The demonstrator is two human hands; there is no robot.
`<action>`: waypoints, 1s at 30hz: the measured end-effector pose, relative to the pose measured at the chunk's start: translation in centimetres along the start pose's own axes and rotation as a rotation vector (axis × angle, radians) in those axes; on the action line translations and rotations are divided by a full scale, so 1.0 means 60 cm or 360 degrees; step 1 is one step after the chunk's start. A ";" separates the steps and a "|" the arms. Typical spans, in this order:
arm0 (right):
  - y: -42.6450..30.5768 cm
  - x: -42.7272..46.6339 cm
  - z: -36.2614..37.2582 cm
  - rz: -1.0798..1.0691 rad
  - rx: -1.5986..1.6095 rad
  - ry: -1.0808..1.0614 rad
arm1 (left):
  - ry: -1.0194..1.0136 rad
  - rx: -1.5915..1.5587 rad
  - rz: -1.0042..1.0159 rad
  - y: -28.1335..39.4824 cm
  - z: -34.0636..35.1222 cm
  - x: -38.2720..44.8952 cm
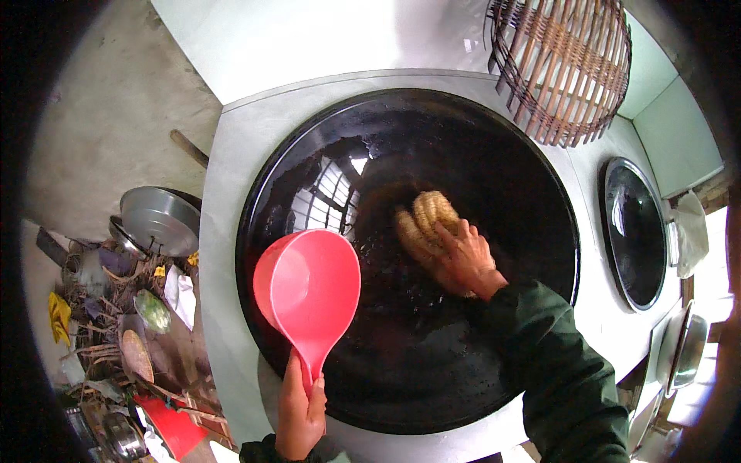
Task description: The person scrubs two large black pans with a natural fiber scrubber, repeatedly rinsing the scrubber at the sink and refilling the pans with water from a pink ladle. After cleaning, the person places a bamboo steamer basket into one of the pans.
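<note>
A large black wok (405,370) is set into a pale stove top before me, with dark water in its bottom. My right hand (472,257) grips a tan, ribbed scrubber (431,217), apparently of plant fibre, partly in the water near the wok's middle. Its lower part is blurred and hidden under my hand. My left hand (301,405) holds a pink plastic water ladle (315,283) by its handle, over the wok's left side. The inside of the ladle's bowl shows no water. Window light reflects on the wok's left wall.
A woven slatted basket (561,63) stands at the upper right on the stove top (231,231). A smaller black pan (634,231) is set in at the right, with a metal basin (689,347) beyond. At the left lie a grey metal pot (162,220), sticks and a red dustpan-like piece (173,425).
</note>
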State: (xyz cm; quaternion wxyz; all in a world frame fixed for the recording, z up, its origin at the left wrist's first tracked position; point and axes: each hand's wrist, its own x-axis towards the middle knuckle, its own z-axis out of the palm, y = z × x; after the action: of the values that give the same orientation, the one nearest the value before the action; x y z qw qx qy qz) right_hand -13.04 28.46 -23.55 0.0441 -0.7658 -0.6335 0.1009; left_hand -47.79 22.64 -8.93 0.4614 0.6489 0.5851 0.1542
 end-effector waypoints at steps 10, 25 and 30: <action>0.052 0.080 -0.063 0.0008 0.0430 0.0506 | -0.0278 -0.0699 -0.0074 -0.015 0.001 0.083; -0.224 0.083 0.066 -0.0782 0.0715 -0.0093 | -0.0110 -0.0753 0.0083 0.012 -0.045 0.118; -0.088 0.018 -0.010 -0.0588 0.0380 -0.0575 | -0.0208 -0.0677 0.0072 0.007 -0.032 0.130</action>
State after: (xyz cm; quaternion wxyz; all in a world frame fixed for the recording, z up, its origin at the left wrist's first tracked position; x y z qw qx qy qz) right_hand -17.80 30.56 -22.03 0.0380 -0.5964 -0.7437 0.2997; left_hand -46.87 30.53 -10.27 0.6214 0.5583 0.4935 0.2420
